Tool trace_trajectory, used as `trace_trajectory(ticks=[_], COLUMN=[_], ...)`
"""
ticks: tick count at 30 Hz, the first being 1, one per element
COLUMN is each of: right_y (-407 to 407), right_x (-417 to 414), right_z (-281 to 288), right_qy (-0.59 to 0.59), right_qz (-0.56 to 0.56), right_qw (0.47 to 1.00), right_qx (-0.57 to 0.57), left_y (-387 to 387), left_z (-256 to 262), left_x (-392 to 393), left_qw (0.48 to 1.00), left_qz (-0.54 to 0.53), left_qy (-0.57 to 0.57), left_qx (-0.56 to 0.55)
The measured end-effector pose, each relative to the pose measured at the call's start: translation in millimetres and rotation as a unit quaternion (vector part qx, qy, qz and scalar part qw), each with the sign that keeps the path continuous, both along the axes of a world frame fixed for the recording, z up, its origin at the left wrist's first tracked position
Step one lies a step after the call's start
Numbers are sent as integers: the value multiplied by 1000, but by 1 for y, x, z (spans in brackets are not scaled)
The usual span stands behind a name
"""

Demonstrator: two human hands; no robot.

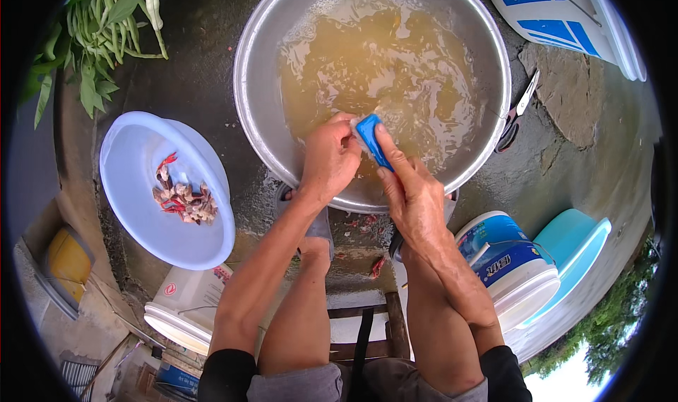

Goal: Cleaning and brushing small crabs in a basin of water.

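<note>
My right hand (416, 190) grips a blue-backed scrubbing brush (374, 140) with pale bristles over the near side of a wide metal basin (259, 132). Against the bristle side, my left hand (332, 153) has its fingers curled in. Whatever may be between those fingers is hidden. Murky yellow-brown water (365, 63) with some foam fills the bottom of the basin. To the left, a light blue plastic basin (122, 190) contains a small pile of crayfish (185, 200) with red claws.
Scissors (518, 113) lie open against the metal basin's right side. White-and-blue buckets (556, 18) (503, 254) and a turquoise basin (574, 238) stand right. A white bucket (183, 301) is at lower left. Green beans (114, 26) lie upper left. Red scraps (377, 267) dot the wet floor.
</note>
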State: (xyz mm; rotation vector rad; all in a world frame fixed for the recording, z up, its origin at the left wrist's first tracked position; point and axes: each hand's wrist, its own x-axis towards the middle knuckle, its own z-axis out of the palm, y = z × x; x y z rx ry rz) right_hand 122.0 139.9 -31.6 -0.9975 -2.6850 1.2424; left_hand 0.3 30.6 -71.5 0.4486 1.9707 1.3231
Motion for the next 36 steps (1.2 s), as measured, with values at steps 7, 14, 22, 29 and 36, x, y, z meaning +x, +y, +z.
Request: trace_trajectory(ticks=[7,14,22,29,36], right_y=[4,11,26,21,19], right_x=[-2,-5,-11,-3,-12], right_z=[13,16,10,19,23], right_qy=[32,-30,-1,54,91], right_qz=[11,-21,-141,-253,-254], right_qw=[999,998,971,683,694], right_qx=[-35,-54,-191,-683,-667], left_y=[-3,-4,-7,6,3], left_z=[0,-2,31,78,71], left_x=[1,4,4,17,29], left_qw=[999,996,997,999,992], left_qz=[21,40,16,7,4], left_qy=[-32,-74,-76,40,124], left_qx=[-23,19,31,15,21])
